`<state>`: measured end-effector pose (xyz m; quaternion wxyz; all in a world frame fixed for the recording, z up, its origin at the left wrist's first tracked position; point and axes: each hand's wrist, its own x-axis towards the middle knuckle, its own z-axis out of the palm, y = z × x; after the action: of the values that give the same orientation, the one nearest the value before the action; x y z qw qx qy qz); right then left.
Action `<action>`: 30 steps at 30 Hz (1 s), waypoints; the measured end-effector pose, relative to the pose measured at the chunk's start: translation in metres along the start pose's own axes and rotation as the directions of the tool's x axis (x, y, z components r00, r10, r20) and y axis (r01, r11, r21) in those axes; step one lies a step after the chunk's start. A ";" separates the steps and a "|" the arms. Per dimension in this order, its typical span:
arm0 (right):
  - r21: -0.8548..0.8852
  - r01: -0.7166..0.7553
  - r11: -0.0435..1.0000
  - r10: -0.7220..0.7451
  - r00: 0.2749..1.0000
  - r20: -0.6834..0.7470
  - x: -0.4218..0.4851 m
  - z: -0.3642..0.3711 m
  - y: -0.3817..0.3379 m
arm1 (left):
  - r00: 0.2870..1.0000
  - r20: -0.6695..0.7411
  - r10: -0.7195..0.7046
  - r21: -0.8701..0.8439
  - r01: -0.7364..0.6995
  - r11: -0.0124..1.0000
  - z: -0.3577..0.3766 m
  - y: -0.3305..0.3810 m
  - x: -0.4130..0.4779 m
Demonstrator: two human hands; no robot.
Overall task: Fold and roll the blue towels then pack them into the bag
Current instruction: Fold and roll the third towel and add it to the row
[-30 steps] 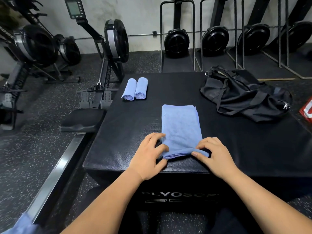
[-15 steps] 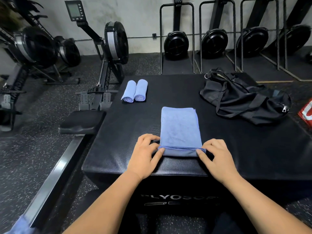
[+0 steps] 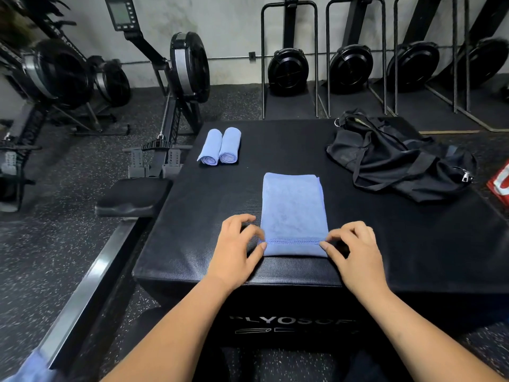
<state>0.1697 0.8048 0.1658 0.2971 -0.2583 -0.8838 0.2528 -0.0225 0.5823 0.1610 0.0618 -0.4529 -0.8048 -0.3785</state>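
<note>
Our left hand [image 3: 237, 249] and right hand [image 3: 355, 252] sit at the two near corners of the folded blue towel [image 3: 293, 210], thumb and forefinger of each pinching an end of the first narrow turn, where a stitched hem shows on top. The towel lies at the centre of the frame on the black plyo box [image 3: 385, 244], its near short edge close to the box's front rim. Its long axis runs straight up the frame, away from our hands. We judge that this line decides the next move: the roll has to travel up the frame, along the towel's length. Both hands stand level and equally near, one at each side, so neither should lead. An uneven push would likely skew the roll into a cone. Two rolled blue towels [image 3: 220, 146] lie side by side and touching in the upper left part of the box top, well apart from the work and nearer our left hand. The black duffel bag [image 3: 399, 161] slumps at the upper right, nearer our right hand. Whether its zip is open we cannot tell. Rowing machines [image 3: 187, 67] line the wall behind.
</note>
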 end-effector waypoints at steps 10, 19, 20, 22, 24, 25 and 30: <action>-0.199 0.169 0.965 -0.180 0.983 -0.036 -0.009 0.008 0.008 | 0.996 -0.085 0.030 0.096 -0.022 0.995 0.004 -0.003 -0.004; -0.174 0.019 0.985 -0.011 0.999 0.047 -0.005 0.002 0.002 | 0.999 0.046 0.010 0.103 -0.015 0.995 0.001 0.000 -0.003; -0.144 0.002 0.990 0.001 1.000 0.019 -0.004 0.002 0.003 | 0.999 0.039 -0.013 0.084 0.010 0.996 0.001 -0.002 -0.002; -0.104 -0.025 0.994 0.023 0.999 -0.022 -0.002 0.003 0.006 | 0.998 0.029 -0.059 0.058 0.058 0.997 0.002 -0.005 -0.001; -0.092 -0.054 0.994 0.052 0.998 -0.027 0.001 0.006 0.008 | 0.995 0.027 -0.099 0.044 0.098 0.994 0.003 -0.008 0.000; -0.092 -0.069 0.993 0.068 0.998 -0.018 0.002 0.007 0.009 | 0.993 0.027 -0.116 0.035 0.115 0.993 0.004 -0.010 0.000; -0.074 -0.084 0.994 0.085 0.996 0.016 0.005 0.008 0.014 | 0.991 0.022 -0.132 0.012 0.132 0.991 0.004 -0.008 0.000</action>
<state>0.1653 0.8156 0.1532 0.2681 -0.3037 -0.8835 0.2352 -0.0278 0.5826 0.1537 0.0296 -0.4026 -0.8357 -0.3724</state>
